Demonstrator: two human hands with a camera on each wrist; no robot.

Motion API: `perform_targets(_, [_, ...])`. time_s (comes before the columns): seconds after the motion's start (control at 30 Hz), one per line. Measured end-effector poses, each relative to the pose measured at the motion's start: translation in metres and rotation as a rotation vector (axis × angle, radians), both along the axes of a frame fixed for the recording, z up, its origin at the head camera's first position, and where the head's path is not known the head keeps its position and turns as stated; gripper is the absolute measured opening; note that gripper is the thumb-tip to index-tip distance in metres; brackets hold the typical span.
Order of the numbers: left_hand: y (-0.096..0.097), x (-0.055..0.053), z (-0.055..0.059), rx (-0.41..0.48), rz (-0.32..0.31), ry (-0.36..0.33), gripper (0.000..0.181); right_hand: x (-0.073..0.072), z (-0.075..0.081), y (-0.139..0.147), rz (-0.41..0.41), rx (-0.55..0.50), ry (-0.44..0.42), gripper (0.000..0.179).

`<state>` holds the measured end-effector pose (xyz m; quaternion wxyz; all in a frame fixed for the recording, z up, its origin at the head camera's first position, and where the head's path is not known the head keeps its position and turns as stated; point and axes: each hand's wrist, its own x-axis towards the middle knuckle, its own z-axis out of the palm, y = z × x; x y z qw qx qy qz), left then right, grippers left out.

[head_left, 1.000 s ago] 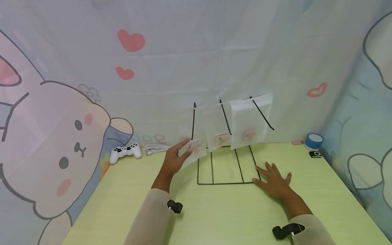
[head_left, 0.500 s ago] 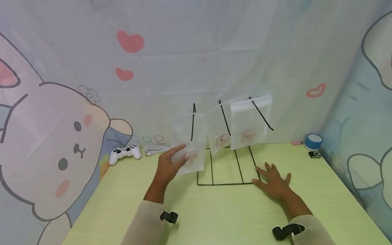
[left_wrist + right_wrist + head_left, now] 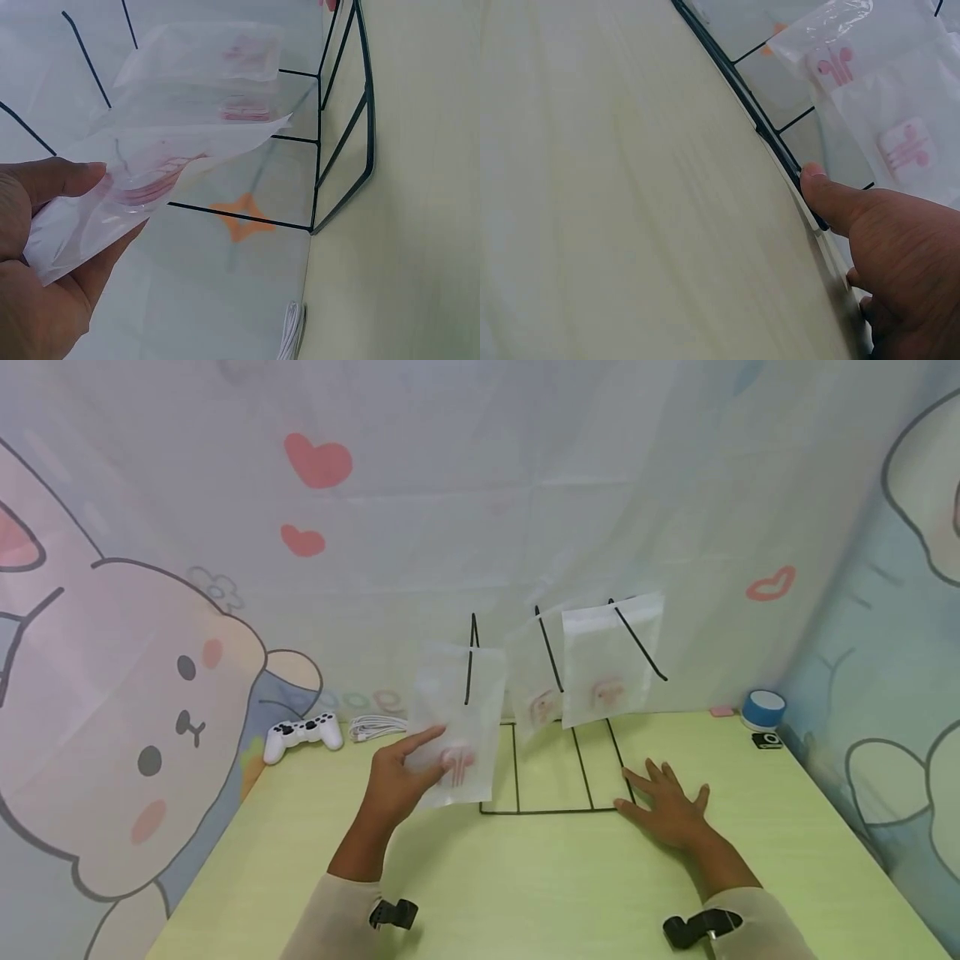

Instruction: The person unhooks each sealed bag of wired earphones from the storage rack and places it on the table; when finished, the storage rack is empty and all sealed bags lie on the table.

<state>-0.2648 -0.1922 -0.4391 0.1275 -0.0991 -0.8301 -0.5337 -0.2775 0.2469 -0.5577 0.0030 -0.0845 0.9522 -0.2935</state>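
My left hand (image 3: 392,783) pinches the lower left part of a translucent white plastic bag (image 3: 483,727) between thumb and fingers. Pink earphones (image 3: 457,763) show through it. The bag's top is still on the left hook (image 3: 469,675) of a black wire rack (image 3: 536,812). In the left wrist view, the thumb lies on top of the bag (image 3: 71,229), near the pink contents. Two similar bags, a middle one (image 3: 531,668) and a right one (image 3: 588,652), hang from the other hooks. My right hand (image 3: 667,808), fingers spread, rests on the rack's front right corner, thumb touching the rail.
Behind the left hand lie a white game controller (image 3: 303,735) and a coiled white cable (image 3: 375,727). A blue and white cylinder (image 3: 763,710), a small black device (image 3: 767,741) and a pink block (image 3: 722,712) sit at the back right. A printed cloth hangs behind the table.
My left hand has drawn the left bag toward me and slightly left, so its top has slid forward along the hook. The right hand keeps its place on the rack.
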Motion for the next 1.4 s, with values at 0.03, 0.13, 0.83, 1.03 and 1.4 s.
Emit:
perform_targets(0.03, [-0.001, 0.002, 0.0, 0.012, -0.004, -0.011, 0.051, 0.0, 0.0, 0.0, -0.001, 0.001, 0.0, 0.078])
perform_targets(0.13, [-0.003, 0.007, -0.001, 0.06, -0.026, -0.058, 0.053, 0.0, 0.0, -0.001, -0.002, 0.004, 0.001, 0.078])
perform_targets(0.83, [-0.023, 0.036, 0.005, 0.072, -0.154, -0.131, 0.057, -0.001, -0.004, 0.002, -0.003, 0.003, 0.002, 0.077])
perform_targets(1.03, [-0.027, 0.044, 0.002, 0.074, -0.203, -0.123, 0.056, 0.0, -0.004, 0.001, -0.002, 0.001, -0.008, 0.078])
perform_targets(1.4, [-0.027, 0.059, -0.012, 0.047, -0.242, 0.039, 0.048, 0.001, -0.002, 0.0, -0.006, -0.006, 0.002, 0.078])
